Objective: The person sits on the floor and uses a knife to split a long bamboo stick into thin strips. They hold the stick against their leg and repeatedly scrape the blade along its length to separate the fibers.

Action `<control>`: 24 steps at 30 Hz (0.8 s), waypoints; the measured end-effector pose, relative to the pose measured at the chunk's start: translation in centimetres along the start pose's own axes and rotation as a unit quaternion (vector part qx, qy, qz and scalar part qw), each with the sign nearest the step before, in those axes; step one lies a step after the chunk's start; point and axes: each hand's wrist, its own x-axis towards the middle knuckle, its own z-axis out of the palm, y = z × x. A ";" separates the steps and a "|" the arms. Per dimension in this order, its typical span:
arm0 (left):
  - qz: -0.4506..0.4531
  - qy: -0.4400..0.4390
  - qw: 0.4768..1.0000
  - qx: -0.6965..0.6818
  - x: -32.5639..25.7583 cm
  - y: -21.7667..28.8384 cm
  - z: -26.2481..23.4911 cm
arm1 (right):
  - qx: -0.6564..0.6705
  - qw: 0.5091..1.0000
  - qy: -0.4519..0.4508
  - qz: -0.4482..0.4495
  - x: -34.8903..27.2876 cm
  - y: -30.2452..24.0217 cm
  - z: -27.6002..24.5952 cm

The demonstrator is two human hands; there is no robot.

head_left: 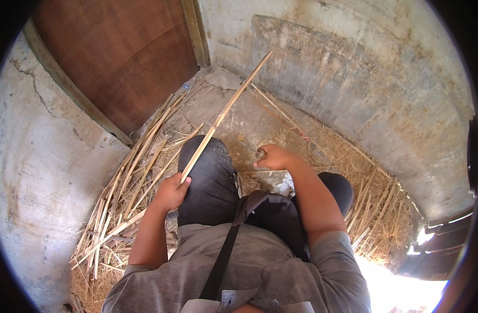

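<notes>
My left hand (172, 191) is closed around the lower end of a long, pale bamboo strip (218, 121). The strip slants up and away over my left knee, its far tip in front of the stained wall. To the right of it, apart from the strip, is my right hand (274, 157), with its fingers curled in. A small greyish patch shows between thumb and fingers there, too small to name. Below that hand, between my legs, a whitish lump (280, 183) is partly hidden by dark cloth.
Many long split strips (137, 161) lie in a heap along my left side. Fine shavings (372, 201) and more strips cover the ground at right. A brown door (119, 57) stands at the far left, and a stained plaster wall (348, 68) curves round ahead and right.
</notes>
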 end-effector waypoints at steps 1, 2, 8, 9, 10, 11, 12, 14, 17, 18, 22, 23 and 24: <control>-0.001 0.001 1.000 0.000 0.0 0.1 0.0 | -0.010 1.000 0.010 -0.006 0.3 0.3 0.2; -0.002 0.000 1.000 -0.003 -0.1 0.1 0.0 | -0.020 0.999 0.021 -0.013 0.6 0.3 0.4; -0.005 0.000 1.000 0.003 -0.1 0.4 -0.1 | -0.030 0.992 0.119 0.020 0.3 1.6 -0.5; -0.006 0.001 1.000 0.000 -0.2 0.7 -0.2 | -0.019 0.987 0.159 0.019 0.4 2.4 -0.2; -0.007 0.001 1.000 -0.002 -0.3 0.9 -0.3 | 0.011 0.986 0.162 0.031 0.6 3.3 -0.3; -0.006 0.001 1.000 -0.001 -0.2 0.7 -0.2 | 0.041 0.985 0.163 0.042 0.9 3.6 -0.5; -0.004 0.001 1.000 0.000 -0.1 0.4 -0.1 | 0.070 0.982 0.165 0.053 1.0 4.0 -0.5; -0.006 -0.002 1.000 0.008 0.0 0.1 0.0 | 0.090 0.980 0.160 0.073 0.8 3.9 -0.2; -0.012 -0.005 1.000 0.012 0.0 0.2 -0.1 | 0.141 0.977 0.128 0.097 0.4 1.9 -0.4; -0.011 -0.002 1.000 0.003 -0.1 0.2 -0.1 | 0.162 0.975 0.112 0.104 0.2 1.3 -0.5; -0.009 0.001 1.000 -0.017 -0.1 0.2 0.1 | 0.095 0.986 0.132 0.048 1.2 3.1 0.0; -0.008 -0.001 1.000 -0.016 0.0 0.2 0.2 | 0.025 0.986 0.164 0.004 1.6 4.3 0.4; -0.008 -0.002 1.000 -0.015 0.0 0.0 0.2 | -0.045 0.979 0.193 -0.043 1.7 5.0 0.4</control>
